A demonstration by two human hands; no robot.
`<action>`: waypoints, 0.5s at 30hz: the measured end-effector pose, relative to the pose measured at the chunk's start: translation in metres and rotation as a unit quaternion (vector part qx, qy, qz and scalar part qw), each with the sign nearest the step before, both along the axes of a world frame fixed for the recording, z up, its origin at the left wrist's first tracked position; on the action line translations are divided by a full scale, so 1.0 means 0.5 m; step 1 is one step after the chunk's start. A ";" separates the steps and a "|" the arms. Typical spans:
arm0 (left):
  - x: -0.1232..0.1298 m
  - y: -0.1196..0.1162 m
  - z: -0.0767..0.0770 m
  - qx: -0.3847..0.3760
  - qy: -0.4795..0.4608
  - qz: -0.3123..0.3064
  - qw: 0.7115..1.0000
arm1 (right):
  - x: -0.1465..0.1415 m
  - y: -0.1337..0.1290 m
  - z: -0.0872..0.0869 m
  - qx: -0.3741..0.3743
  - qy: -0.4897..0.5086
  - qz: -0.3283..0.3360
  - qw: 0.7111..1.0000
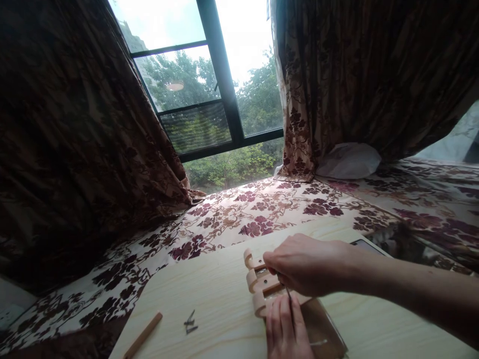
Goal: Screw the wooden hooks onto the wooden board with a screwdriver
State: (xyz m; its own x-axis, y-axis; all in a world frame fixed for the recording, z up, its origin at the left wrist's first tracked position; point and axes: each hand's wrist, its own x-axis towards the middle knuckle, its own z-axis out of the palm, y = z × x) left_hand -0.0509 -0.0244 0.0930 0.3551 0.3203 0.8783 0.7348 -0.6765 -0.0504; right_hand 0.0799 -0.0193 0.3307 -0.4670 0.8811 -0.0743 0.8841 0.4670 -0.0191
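Here's the wooden piece with curved ends (258,301), lying on the pale wooden board (213,294), between five and six o'clock from the centre of the view. Its rounded ends line up on its nine o'clock side, and small dark round spots show along its slats; whether those are seated screws or bare holes, I can't tell. Over at two to three o'clock from it, the right hand (305,264) is closed around a thin dark tool (287,290), its shaft slanting down towards the other fingers. The left hand (286,329), at five o'clock, has its fingers close together, pressing at the near edge of the piece; anything pinched beneath them is hidden. So how far along are we? The curved ends sit in a row with the slats, yet small dark screw-like pieces (190,324) lie loose at eight o'clock, and farther out that way there's a wooden stick (143,335), lying apart. Neither is in a hand, and whether they belong to this piece isn't shown. At four o'clock, a brown flat thing (325,329) rests beside the left hand; beyond everything, towards twelve, spreads the floral cloth (224,224).
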 end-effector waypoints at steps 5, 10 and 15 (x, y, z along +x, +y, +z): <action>0.005 -0.009 0.001 -0.063 -0.054 -0.007 0.997 | 0.005 -0.004 -0.013 0.009 0.001 -0.042 0.999; -0.016 -0.003 0.001 -0.049 0.040 -0.009 0.998 | 0.015 -0.007 0.003 0.008 -0.004 -0.054 0.998; -0.018 -0.005 0.003 -0.047 0.052 0.013 0.997 | 0.011 -0.006 0.012 -0.006 0.000 -0.018 1.000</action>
State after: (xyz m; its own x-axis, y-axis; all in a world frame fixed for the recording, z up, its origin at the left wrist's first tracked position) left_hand -0.0601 -0.0270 0.0944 0.4324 0.4108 0.8026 0.7469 -0.6619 -0.0636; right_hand 0.0856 -0.0224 0.3365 -0.4353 0.8962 -0.0859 0.9001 0.4349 -0.0239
